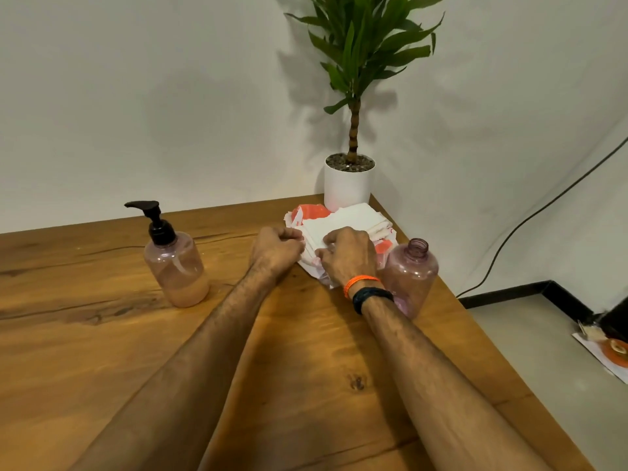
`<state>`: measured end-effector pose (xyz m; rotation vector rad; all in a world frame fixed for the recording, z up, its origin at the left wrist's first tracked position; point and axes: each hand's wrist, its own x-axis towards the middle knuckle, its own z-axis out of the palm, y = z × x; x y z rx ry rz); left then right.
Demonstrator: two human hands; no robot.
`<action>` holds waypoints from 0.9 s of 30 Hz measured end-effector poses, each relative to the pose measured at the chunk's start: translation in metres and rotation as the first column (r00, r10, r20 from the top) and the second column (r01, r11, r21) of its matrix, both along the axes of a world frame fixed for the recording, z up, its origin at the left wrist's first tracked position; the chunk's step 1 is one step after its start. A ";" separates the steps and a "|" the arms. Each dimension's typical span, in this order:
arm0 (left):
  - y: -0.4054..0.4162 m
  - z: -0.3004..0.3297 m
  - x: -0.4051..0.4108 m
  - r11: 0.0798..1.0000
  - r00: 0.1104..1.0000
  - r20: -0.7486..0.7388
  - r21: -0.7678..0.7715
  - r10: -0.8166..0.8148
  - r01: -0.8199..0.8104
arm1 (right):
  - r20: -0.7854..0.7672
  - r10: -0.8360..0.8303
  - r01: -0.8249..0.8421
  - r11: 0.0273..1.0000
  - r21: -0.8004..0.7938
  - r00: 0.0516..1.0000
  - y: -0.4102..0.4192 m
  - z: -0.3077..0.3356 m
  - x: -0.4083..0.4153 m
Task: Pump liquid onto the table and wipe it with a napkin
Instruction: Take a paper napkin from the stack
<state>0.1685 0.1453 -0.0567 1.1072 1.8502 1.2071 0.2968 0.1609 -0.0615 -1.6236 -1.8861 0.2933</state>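
I find both hands at the far right of the wooden table (136, 351), working at a stack of white paper napkins (343, 220) that lies in a torn white and orange plastic wrapper (307, 212) just in front of a white plant pot (346, 188). The left hand (277, 248) has its fingers curled and appears to pinch the near left edge of the napkins or the wrapper; which of the two I cannot tell. The right hand (346, 256) has its fingers bent over the near edge of the stack, thumb and fingertips together on a sheet or on the wrapper; the contact itself is hidden by the knuckles. The pump bottle (173, 263), clear pinkish plastic with a black pump head, stands upright well to the left of the hands, about a third full of a peach liquid. An open bottle (411, 277) of the same plastic, without a cap, stands just beside the right wrist near the table edge. I see no liquid on the tabletop, so I judge pumping is not yet done. The napkins I assess as very light, soft and easily torn; sheets will cling together, so one should be taken by a corner or folded edge while the other hand holds the stack down. The pump bottle I judge light, smooth and liable to tip: steady the body, press the head from above. The capless bottle risks being knocked by the right forearm.
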 end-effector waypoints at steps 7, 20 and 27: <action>0.007 -0.001 0.001 1.000 0.999 0.032 0.004 0.002 -0.002 | -0.095 -0.046 0.050 0.998 0.031 0.994 -0.002 0.001 -0.002; -0.026 0.028 -0.006 0.999 0.712 0.702 0.040 -0.019 -0.013 | -0.349 0.196 -0.072 0.938 0.339 0.916 -0.043 0.013 -0.004; -0.067 0.050 -0.020 0.997 0.777 0.628 0.033 0.033 -0.070 | -0.508 0.290 -0.162 0.946 0.281 0.811 -0.078 0.019 0.002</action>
